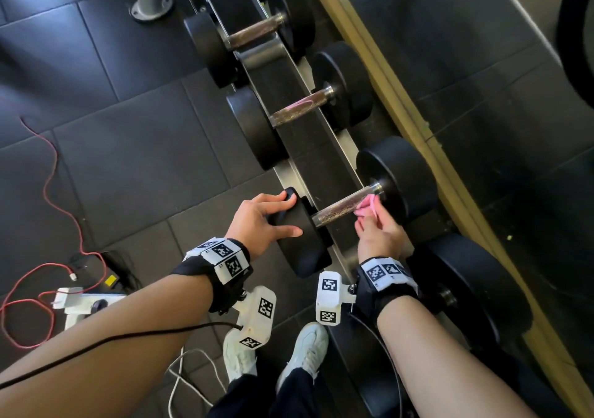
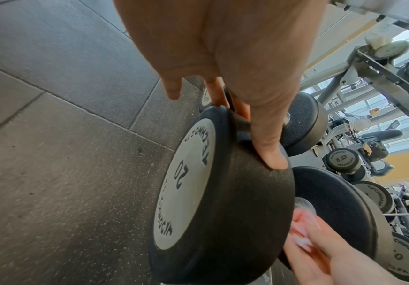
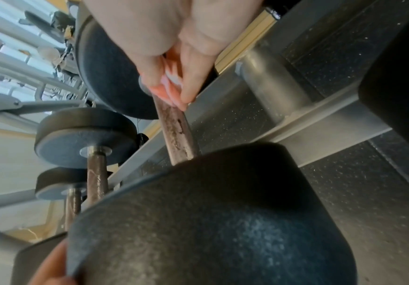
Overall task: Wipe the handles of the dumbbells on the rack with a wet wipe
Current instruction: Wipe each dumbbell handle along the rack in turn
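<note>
On the rack [image 1: 321, 160], the 20 dumbbell's handle [image 1: 340, 207] is pinched through a pink wet wipe [image 1: 368, 207] by the right hand [image 1: 379, 237] near the far head; its length runs toward the left hand [image 1: 260, 221], curled over the near head [image 1: 302, 244], probably steadying it

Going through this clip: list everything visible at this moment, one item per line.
Dumbbells: four full ones in the head view, black heads, brownish handles, in a row on the rack.
Rack: one, grey metal, running diagonally.
Wet wipe: one, pink, against the far end of the nearest handle.
Floor tiles: dark rubber.
Cables: one red, one black, one white, on the floor at left.
Shoes: two, pale, bottom centre.
Left hand: grip on the near dumbbell head.
Right hand: pinching the wipe.
</note>
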A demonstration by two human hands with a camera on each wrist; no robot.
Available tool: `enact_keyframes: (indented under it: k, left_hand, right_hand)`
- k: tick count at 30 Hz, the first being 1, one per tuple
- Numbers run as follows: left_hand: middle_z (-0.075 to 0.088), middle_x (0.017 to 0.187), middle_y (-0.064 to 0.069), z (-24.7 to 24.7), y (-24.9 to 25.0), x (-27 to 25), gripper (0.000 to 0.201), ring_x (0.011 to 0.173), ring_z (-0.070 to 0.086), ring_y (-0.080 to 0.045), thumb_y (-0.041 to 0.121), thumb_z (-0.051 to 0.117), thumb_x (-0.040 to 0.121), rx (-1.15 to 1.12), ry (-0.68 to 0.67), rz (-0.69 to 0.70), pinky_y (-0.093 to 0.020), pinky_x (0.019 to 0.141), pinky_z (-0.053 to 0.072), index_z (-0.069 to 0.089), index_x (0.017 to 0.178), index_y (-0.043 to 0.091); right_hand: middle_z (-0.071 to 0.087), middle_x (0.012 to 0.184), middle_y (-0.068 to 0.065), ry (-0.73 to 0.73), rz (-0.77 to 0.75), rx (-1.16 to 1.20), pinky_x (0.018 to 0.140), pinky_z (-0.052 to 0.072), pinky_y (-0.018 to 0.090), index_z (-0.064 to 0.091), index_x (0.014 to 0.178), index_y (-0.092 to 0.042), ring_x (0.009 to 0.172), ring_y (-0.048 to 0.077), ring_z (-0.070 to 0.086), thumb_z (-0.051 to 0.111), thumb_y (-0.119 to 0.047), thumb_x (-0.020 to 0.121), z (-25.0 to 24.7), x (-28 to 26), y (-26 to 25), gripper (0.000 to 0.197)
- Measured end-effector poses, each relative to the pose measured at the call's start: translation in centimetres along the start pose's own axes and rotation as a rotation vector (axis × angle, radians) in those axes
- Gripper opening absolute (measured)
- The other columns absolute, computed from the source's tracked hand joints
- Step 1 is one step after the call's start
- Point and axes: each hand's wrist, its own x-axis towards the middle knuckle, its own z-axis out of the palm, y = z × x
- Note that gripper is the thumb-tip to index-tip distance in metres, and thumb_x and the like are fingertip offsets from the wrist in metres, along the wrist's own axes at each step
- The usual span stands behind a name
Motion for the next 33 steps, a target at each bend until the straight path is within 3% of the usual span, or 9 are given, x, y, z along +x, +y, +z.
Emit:
enact_keyframes:
  k: [3, 7, 10, 12, 18, 23, 28, 31, 33]
  left_hand:
    - [0.052, 0.126, 0.02, 0.0, 0.0, -0.1, 0.063, 0.12, 0.043, 0.006, 0.028, 0.089, 0.066, -0.01, 0.004, 0.009, 0.005, 0.091, 0.021, 0.065, 0.124, 0.034]
    - [0.052, 0.125, 0.019, 0.0, 0.0, -0.1, 0.062, 0.118, 0.043, 0.006, 0.025, 0.088, 0.066, -0.016, 0.016, 0.014, 0.011, 0.086, 0.019, 0.065, 0.123, 0.032]
    - [0.05, 0.126, 0.019, -0.1, 0.4, -0.2, 0.062, 0.118, 0.041, 0.006, 0.024, 0.088, 0.068, -0.006, 0.01, 0.008, 0.012, 0.085, 0.018, 0.065, 0.125, 0.03]
    - [0.049, 0.125, 0.02, -0.2, 0.6, -0.3, 0.062, 0.118, 0.041, 0.006, 0.023, 0.087, 0.068, -0.009, 0.005, 0.002, 0.013, 0.084, 0.017, 0.065, 0.125, 0.029]
    - [0.049, 0.126, 0.02, -0.2, 0.9, -0.5, 0.061, 0.118, 0.042, 0.005, 0.022, 0.087, 0.069, -0.01, 0.009, -0.007, 0.013, 0.083, 0.018, 0.065, 0.125, 0.029]
    - [0.049, 0.126, 0.02, -0.2, 0.9, -0.5, 0.061, 0.119, 0.04, 0.006, 0.022, 0.087, 0.069, -0.02, 0.01, -0.015, 0.013, 0.084, 0.017, 0.065, 0.125, 0.029]
    - [0.05, 0.126, 0.018, -0.2, 1.2, -0.6, 0.062, 0.118, 0.041, 0.005, 0.019, 0.087, 0.068, -0.026, 0.014, -0.028, 0.013, 0.083, 0.018, 0.065, 0.125, 0.026]
    - [0.05, 0.126, 0.018, -0.4, 1.3, -0.7, 0.062, 0.118, 0.041, 0.005, 0.019, 0.087, 0.069, -0.019, -0.002, -0.042, 0.01, 0.086, 0.018, 0.064, 0.126, 0.028]
    - [0.05, 0.128, 0.018, -0.5, 1.4, -0.7, 0.063, 0.12, 0.042, 0.004, 0.021, 0.087, 0.069, -0.02, -0.02, -0.059, -0.001, 0.098, 0.022, 0.063, 0.127, 0.03]
  right_hand:
    - [0.073, 0.108, -0.003, -0.067, 0.038, -0.052, 0.094, 0.055, 0.029, 0.07, 0.12, -0.022, 0.097, 0.009, 0.071, 0.061, -0.008, 0.096, 0.7, 0.5, 0.5, 0.029]
    - [0.072, 0.09, -0.013, -0.163, 0.056, -0.144, 0.089, 0.055, 0.024, 0.074, 0.114, -0.021, 0.09, 0.009, 0.07, 0.063, -0.011, 0.095, 1.3, -1.3, 1.3, 0.024]
    - [0.075, 0.099, -0.005, -0.376, 0.046, -0.239, 0.097, 0.052, 0.027, 0.075, 0.113, -0.017, 0.101, 0.016, 0.07, 0.064, -0.012, 0.095, 0.7, -2.5, 1.4, 0.021]
    - [0.076, 0.101, -0.002, -0.424, 0.077, -0.198, 0.097, 0.053, 0.028, 0.075, 0.112, -0.017, 0.1, 0.011, 0.071, 0.065, -0.017, 0.095, -0.2, -2.2, 0.9, 0.019]
    - [0.075, 0.103, -0.011, -0.069, 0.006, -0.178, 0.081, 0.053, 0.01, 0.07, 0.119, -0.026, 0.087, -0.002, 0.07, 0.059, -0.014, 0.098, -1.8, 0.6, -0.8, 0.026]
    - [0.07, 0.095, -0.012, -0.092, 0.065, -0.155, 0.085, 0.053, 0.019, 0.072, 0.117, -0.022, 0.083, 0.002, 0.067, 0.056, -0.008, 0.099, 0.5, 0.7, -0.2, 0.028]
    - [0.073, 0.087, -0.006, -0.392, 0.067, -0.249, 0.086, 0.054, 0.024, 0.077, 0.106, -0.016, 0.088, 0.009, 0.069, 0.064, -0.016, 0.096, 0.2, -1.4, 1.0, 0.017]
    - [0.075, 0.1, -0.01, -0.558, 0.038, -0.332, 0.091, 0.054, 0.024, 0.076, 0.109, -0.027, 0.098, 0.009, 0.069, 0.063, -0.016, 0.096, -1.0, -0.9, -0.5, 0.021]
    - [0.073, 0.1, -0.022, -0.565, -0.167, -0.506, 0.094, 0.051, 0.023, 0.073, 0.109, -0.042, 0.1, 0.003, 0.066, 0.058, -0.025, 0.099, -1.8, -0.1, -2.2, 0.025]
